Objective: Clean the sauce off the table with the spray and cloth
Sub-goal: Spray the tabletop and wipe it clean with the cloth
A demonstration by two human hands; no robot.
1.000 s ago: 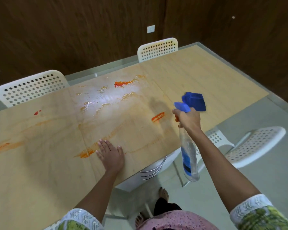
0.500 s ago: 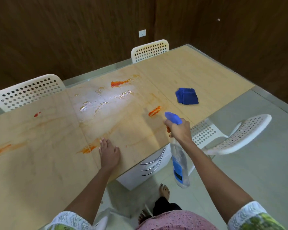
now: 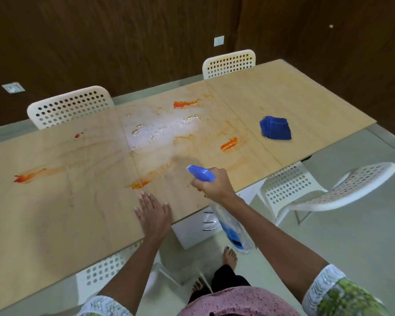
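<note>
A long light wooden table [image 3: 55, 224] runs from the lower left of the frame to the upper right. Orange-red sauce smears [image 3: 229, 143] mark its top: 1 streak at centre right, 1 near the far edge at [image 3: 185, 103], 1 at the left at [image 3: 29, 177], a paler patch just above the left hand at [image 3: 138, 184], and a small red spot in the upper left part of the tabletop. A wet, shiny sprayed patch [image 3: 160, 131] lies in the upper centre of the table among the smears.

The right hand [image 3: 214, 184], at the centre of the frame, curls round the neck of a clear plastic spray bottle with a blue trigger head [image 3: 201, 174]. The nozzle points to the left over the table, and the bottle body with its blue label hangs down past the near table edge toward the floor. The left hand [image 3: 154, 213] lies flat on the tabletop near the near edge, fingers straight and close together, holding nothing.

A folded dark blue cloth [image 3: 276, 128] sits on the table at the right, well apart from both hands and clear of the smears.

2 white perforated plastic chairs [image 3: 71, 107] stand at the far side of the table, and another white perforated chair [image 3: 342, 190] stands at the right on the pale floor. Bare feet show at the bottom centre.
</note>
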